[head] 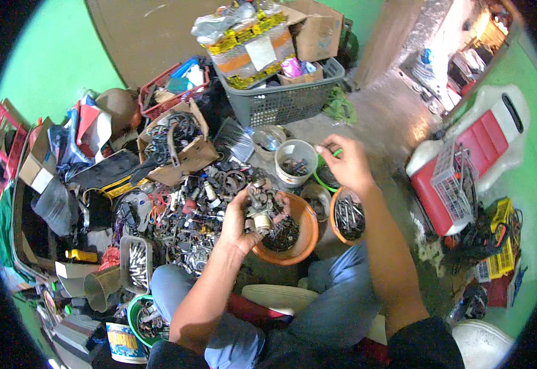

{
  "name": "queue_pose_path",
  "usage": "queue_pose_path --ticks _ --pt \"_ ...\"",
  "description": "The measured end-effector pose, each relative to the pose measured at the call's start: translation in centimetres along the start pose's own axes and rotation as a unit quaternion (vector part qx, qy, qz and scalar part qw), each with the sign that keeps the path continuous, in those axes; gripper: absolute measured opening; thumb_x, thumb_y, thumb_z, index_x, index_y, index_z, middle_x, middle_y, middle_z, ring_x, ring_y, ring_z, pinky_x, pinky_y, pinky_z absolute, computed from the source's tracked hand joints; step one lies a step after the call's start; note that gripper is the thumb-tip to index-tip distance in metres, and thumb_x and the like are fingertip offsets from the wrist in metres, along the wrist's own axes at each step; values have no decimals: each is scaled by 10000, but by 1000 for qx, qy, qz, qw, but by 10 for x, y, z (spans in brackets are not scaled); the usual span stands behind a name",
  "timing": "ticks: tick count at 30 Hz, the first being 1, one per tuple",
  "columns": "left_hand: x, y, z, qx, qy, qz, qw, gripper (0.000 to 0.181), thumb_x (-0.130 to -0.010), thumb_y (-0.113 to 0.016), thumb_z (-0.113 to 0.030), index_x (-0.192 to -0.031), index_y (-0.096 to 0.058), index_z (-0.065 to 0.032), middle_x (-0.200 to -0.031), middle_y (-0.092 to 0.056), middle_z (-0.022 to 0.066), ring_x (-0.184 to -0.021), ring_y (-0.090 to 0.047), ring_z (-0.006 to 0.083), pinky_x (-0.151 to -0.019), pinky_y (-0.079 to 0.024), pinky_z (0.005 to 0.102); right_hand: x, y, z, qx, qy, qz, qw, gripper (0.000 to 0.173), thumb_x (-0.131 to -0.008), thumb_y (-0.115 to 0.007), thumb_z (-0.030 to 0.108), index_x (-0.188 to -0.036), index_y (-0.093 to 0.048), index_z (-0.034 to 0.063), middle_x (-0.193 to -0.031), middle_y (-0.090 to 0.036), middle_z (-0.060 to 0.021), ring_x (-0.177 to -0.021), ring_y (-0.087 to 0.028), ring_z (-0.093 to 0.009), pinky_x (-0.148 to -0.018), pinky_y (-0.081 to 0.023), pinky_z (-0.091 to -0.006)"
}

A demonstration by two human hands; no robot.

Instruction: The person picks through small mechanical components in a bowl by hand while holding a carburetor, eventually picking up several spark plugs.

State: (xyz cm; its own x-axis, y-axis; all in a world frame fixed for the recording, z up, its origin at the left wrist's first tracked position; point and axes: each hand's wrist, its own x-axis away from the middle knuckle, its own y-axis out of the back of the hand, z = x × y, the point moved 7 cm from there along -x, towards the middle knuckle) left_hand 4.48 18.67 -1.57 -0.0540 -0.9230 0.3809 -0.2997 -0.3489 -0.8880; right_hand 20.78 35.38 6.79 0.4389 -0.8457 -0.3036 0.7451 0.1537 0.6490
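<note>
A handful of small metal hardware parts [261,207] fills my left hand [238,226], palm up above the left side of an orange bowl [312,228]. Dark small parts [282,235] lie inside that bowl. My right hand [347,161] is over a green-rimmed container [319,177], its fingertips beside the rim of a white plastic bucket [296,144]. Whether those bent fingers pinch anything is too small to tell. Small pieces [295,167] cover the white bucket's bottom. Below my right wrist, a smaller orange container [337,235] holds long bolts or rods [348,214].
A wide heap of mixed parts [190,226] spreads to the left. Beside it are a clear tray [125,272] of slim pieces and a green tub [134,318]. A grey plastic basket [273,104] stands behind; a red-and-white padded seat [434,193] is at right.
</note>
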Motion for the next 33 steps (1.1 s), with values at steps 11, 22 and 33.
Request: queue_pose_path --ticks 11,22,33 --pt "16 -5 -16 -31 -26 44 998 415 -1047 -336 -335 -1182 -598 -44 -1074 -686 210 -992 -675 344 -825 -577 442 56 -20 122 -120 173 -45 977 119 -847 -689 24 -962 -674 -1 -911 -671 -139 -849 -674 -315 -771 -533 -379" --pt "30 17 -29 -52 -66 -2 996 380 -1040 -396 -337 -1256 -599 -99 -1188 -668 122 -1088 -652 287 -956 -534 561 61 -72 110 -104 128 80 983 168 -848 -740 100 -961 -721 -23 -947 -704 -148 -849 -699 -274 -774 -542 -355" --pt "31 18 -33 -62 -63 -15 996 389 -1040 -390 -348 -1272 -598 -116 -1203 -660 116 -1085 -651 287 -948 -541 560 63 -80 109 -234 -4 112 966 156 -867 -735 66 -966 -721 -55 -961 -717 -151 -789 -705 -202 -740 -549 -318"
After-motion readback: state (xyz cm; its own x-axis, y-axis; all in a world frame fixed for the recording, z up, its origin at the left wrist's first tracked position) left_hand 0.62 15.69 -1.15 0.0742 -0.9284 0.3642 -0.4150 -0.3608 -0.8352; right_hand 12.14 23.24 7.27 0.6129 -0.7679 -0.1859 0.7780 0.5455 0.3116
